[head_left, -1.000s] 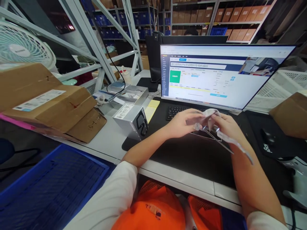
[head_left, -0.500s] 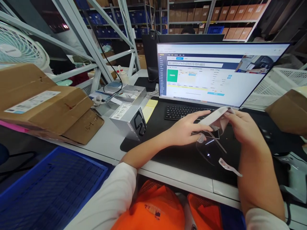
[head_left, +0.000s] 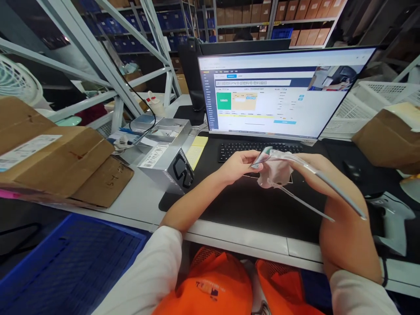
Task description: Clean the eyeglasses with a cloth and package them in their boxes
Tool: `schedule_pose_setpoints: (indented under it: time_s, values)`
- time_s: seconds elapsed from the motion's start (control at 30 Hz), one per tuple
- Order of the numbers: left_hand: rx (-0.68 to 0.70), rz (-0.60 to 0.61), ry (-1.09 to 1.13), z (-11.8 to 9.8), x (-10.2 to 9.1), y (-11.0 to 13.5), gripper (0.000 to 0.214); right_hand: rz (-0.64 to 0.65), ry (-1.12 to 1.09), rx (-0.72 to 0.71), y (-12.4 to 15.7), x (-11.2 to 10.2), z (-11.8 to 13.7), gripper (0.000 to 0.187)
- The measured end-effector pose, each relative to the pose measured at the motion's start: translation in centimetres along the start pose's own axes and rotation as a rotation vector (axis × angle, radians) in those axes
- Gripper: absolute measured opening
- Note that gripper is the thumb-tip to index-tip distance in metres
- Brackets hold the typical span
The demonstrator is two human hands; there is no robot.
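Glasses (head_left: 261, 156) are pinched in the left hand (head_left: 236, 166), the right hand (head_left: 310, 178) gripping the cloth (head_left: 274, 172) against them, wiping seemingly unfinished.

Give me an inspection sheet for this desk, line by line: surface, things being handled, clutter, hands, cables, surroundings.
Surface: white desk with a black desk mat.
Things handled: glasses with slender temples, and a pale cloth against them.
Clutter: silver eyewear-printed box, yellow notepad, cardboard box at left, barcode scanner at right.
Hands: left hand pinches the glasses near a lens; right hand is at the cloth and glasses, fingertips hidden.
Cables: black cable looping beside the metal frame.
Surroundings: lit monitor, blue crate, stocked shelving, fan.
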State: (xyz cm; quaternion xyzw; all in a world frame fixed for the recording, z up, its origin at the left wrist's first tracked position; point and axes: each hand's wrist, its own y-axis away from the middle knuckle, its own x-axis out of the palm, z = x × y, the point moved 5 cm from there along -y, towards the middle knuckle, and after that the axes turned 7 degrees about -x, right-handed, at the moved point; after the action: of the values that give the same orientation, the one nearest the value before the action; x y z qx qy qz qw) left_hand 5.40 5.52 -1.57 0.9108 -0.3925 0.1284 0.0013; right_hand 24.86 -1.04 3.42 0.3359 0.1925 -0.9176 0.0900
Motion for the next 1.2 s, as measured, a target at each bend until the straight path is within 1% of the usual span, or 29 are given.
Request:
schedule_pose_setpoints:
  time_s: [0.07,0.1,0.2,0.23,0.27,0.33,0.37,0.4,0.47,0.5,0.53,0.57,0.63,0.7,0.8,0.9,0.97,1.07,1.13,1.2]
  values:
    - [0.001,-0.003,-0.003,0.0,0.2,0.0,0.049,0.003,-0.050,0.026,-0.1,0.3,0.4,0.050]
    - [0.003,-0.005,-0.007,0.1,0.2,-0.1,0.050,0.033,-0.103,0.019,-0.2,0.7,0.8,0.052]
    - [0.029,-0.008,-0.019,0.2,0.3,-0.1,0.053,0.183,-0.344,-0.084,-0.4,2.1,2.2,0.052]
    - [0.043,-0.009,-0.022,0.3,0.2,-0.2,0.053,0.183,-0.409,-0.103,-0.5,2.2,2.3,0.051]
    - [0.057,-0.010,-0.024,0.3,0.1,-0.2,0.054,0.126,-0.440,-0.103,-0.7,2.1,2.0,0.047]
    - [0.089,-0.003,-0.031,0.1,-0.2,-0.2,0.053,-0.032,-0.400,-0.063,-1.1,1.6,0.9,0.039]
    - [0.108,0.008,-0.039,0.1,-0.2,-0.2,0.052,-0.045,-0.349,-0.038,-1.3,1.7,0.4,0.039]
    - [0.130,0.024,-0.050,0.0,-0.2,-0.2,0.052,0.017,-0.299,-0.021,-1.5,2.2,0.1,0.043]
    - [0.180,0.069,-0.074,0.1,0.2,-0.3,0.055,0.271,-0.266,0.004,-1.8,4.1,-0.2,0.044]
    - [0.193,0.098,-0.080,0.3,0.5,-0.3,0.056,0.372,-0.283,0.011,-1.9,5.0,-0.1,0.043]
    - [0.196,0.127,-0.076,0.5,0.8,-0.4,0.055,0.419,-0.311,0.010,-2.0,5.7,0.2,0.043]
    - [0.196,0.153,-0.063,0.8,1.1,-0.5,0.051,0.415,-0.343,-0.001,-2.1,6.1,0.5,0.045]
    - [0.200,0.180,-0.056,1.1,1.4,-0.4,0.041,0.363,-0.400,-0.039,-2.4,6.5,1.1,0.049]
    - [0.224,0.154,-0.125,0.7,1.2,-0.2,0.034,0.346,-0.414,-0.066,-2.4,6.5,1.4,0.051]
    - [0.277,0.106,-0.257,-0.5,0.5,0.3,0.035,0.429,-0.373,-0.053,-1.9,5.7,1.0,0.052]
    - [0.320,0.078,-0.214,-0.8,0.1,0.4,0.041,0.499,-0.343,0.008,-1.5,4.9,0.3,0.051]
    - [0.282,0.073,-0.134,0.1,0.4,0.1,0.046,0.459,-0.345,0.035,-1.5,4.8,0.1,0.050]
    - [0.190,0.105,-0.049,1.5,1.3,-0.3,0.051,0.314,-0.427,0.030,-1.9,5.2,0.5,0.053]
    - [0.210,0.098,-0.123,1.2,1.5,-0.1,0.053,0.236,-0.434,0.019,-2.2,5.5,0.7,0.054]
    - [0.293,0.034,-0.277,-0.4,1.1,0.6,0.050,0.243,-0.353,0.020,-2.3,5.5,0.5,0.053]
